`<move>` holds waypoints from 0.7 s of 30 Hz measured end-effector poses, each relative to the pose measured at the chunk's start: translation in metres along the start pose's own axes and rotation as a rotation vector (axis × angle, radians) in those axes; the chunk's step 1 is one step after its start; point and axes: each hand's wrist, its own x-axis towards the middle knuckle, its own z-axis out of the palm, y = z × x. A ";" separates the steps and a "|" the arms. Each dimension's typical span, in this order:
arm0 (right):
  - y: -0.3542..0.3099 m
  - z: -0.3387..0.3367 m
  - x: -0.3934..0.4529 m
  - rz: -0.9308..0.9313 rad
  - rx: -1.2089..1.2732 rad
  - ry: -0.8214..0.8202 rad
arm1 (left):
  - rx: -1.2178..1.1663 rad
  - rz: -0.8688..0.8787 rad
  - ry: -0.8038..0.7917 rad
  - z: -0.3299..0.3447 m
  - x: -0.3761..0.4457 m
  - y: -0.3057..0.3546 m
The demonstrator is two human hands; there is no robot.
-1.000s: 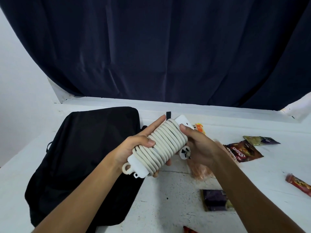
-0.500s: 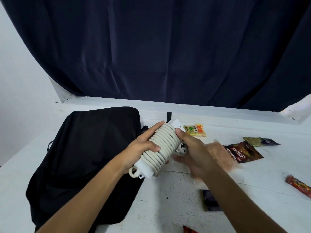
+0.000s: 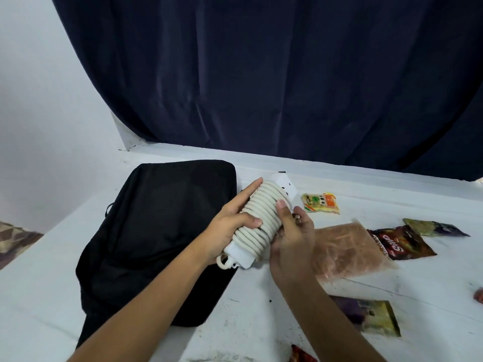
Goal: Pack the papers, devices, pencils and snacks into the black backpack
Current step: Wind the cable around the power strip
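A white power strip (image 3: 261, 218) with its cream cord wound round it is held in the air above the white table (image 3: 261, 322). My left hand (image 3: 230, 226) grips its left side, thumb over the coils. My right hand (image 3: 290, 239) holds its right side, thumb on the cord; the plug end is hidden in that hand. The black backpack (image 3: 156, 236) lies flat and closed on the table just left of the hands.
Snacks lie to the right: a yellow-orange packet (image 3: 321, 202), a clear pinkish bag (image 3: 345, 249), a dark red chip bag (image 3: 400, 241), an olive packet (image 3: 431, 227), a purple-green packet (image 3: 371, 317), and red wrappers at the frame edges. A dark curtain (image 3: 261, 74) hangs behind.
The power strip has tilted more upright and shifted slightly left. My right hand has slid down along its right side, uncovering the pinkish bag behind.
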 end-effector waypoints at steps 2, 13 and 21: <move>0.002 0.006 -0.006 0.003 0.047 -0.023 | 0.008 0.017 0.039 0.002 -0.007 -0.001; 0.027 0.028 -0.031 0.153 -0.063 -0.151 | 0.025 0.079 0.335 -0.010 -0.050 -0.002; 0.048 0.046 -0.044 0.217 -0.092 -0.183 | 0.080 0.094 0.385 -0.031 -0.072 0.003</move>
